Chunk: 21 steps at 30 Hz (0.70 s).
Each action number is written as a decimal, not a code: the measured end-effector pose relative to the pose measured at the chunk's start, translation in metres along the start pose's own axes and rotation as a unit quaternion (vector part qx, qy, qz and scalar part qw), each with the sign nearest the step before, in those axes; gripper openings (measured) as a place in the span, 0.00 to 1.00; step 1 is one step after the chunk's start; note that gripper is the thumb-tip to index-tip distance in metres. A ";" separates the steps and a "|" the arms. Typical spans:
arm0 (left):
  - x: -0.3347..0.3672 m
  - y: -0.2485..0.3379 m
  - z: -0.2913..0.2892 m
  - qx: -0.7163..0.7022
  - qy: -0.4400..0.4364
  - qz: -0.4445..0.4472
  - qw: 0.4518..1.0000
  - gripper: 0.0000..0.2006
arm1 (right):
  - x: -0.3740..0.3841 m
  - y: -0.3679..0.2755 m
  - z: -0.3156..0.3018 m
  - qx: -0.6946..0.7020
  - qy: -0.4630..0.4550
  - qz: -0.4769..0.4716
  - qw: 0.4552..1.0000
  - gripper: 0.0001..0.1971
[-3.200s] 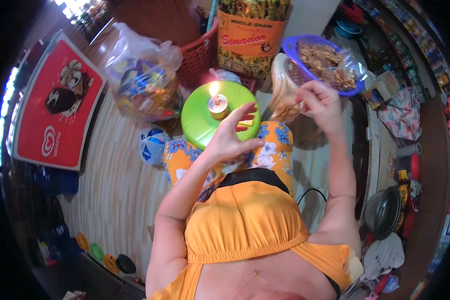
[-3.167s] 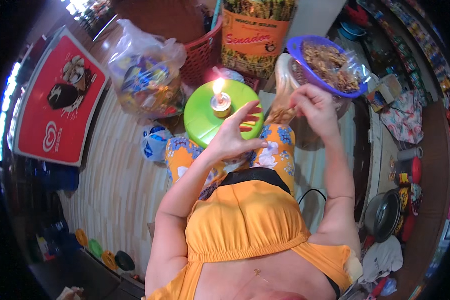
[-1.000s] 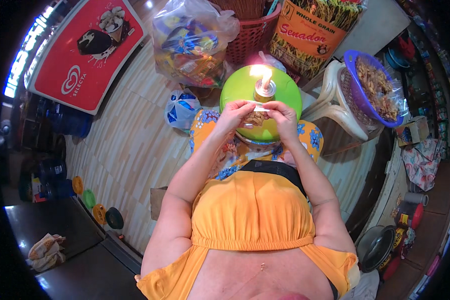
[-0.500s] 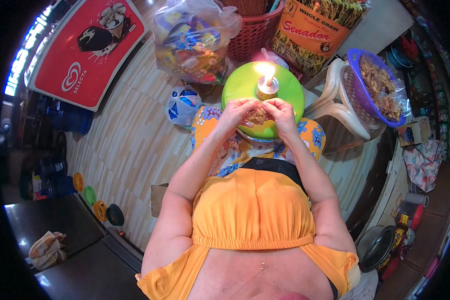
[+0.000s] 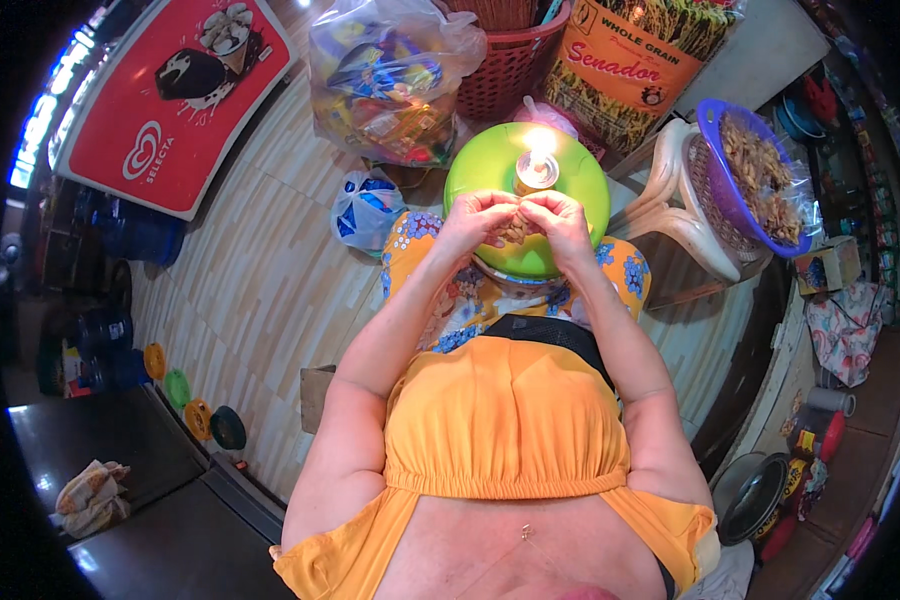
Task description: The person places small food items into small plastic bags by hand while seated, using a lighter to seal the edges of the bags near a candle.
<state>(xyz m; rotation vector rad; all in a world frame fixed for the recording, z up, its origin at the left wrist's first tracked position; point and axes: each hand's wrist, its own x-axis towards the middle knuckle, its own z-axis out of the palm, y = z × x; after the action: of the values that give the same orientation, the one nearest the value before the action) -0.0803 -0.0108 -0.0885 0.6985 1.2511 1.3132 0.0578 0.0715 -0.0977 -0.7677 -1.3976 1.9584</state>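
My left hand (image 5: pixel 477 221) and my right hand (image 5: pixel 562 222) meet thumb to thumb, both pinching the top of a small clear plastic bag (image 5: pixel 515 232). Light brown snack pieces show inside it, partly hidden by my fingers. Just beyond my fingertips, a lit candle (image 5: pixel 541 152) stands on a small tin can (image 5: pixel 536 174). The flame's glare blurs the candle's outline. Under the can and my hands is a round bright green plastic top (image 5: pixel 475 160), between my knees.
At the right, a purple basin (image 5: pixel 712 125) of bagged brown snacks rests on a pale plastic stool (image 5: pixel 660 180). A filled clear bag (image 5: pixel 390 90), a red basket (image 5: pixel 505 75) and a large grain sack (image 5: pixel 625 65) stand at the far side. A red-topped freezer (image 5: pixel 185 110) is at the left.
Both hands have shifted slightly away from me, toward the can and candle, with the small bag still pinched. My fingers now cover more of the bag.
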 end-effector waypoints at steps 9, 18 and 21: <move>0.005 0.001 0.007 -0.025 0.033 0.046 0.998 0.07 | 0.003 0.002 0.001 0.037 0.031 0.020 0.999 0.04; 0.012 0.010 -0.021 0.046 0.050 0.007 0.998 0.07 | 0.051 -0.048 -0.024 -0.448 0.205 -0.353 0.796 0.05; 0.018 0.030 -0.040 0.086 0.055 0.010 0.995 0.06 | 0.121 -0.074 -0.027 -0.476 0.135 -0.310 0.812 0.10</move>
<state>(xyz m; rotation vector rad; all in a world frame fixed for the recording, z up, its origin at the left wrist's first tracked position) -0.1303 0.0016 -0.0754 0.7702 1.4633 1.2850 0.0103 0.1989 -0.0473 -0.7967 -2.0888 0.5433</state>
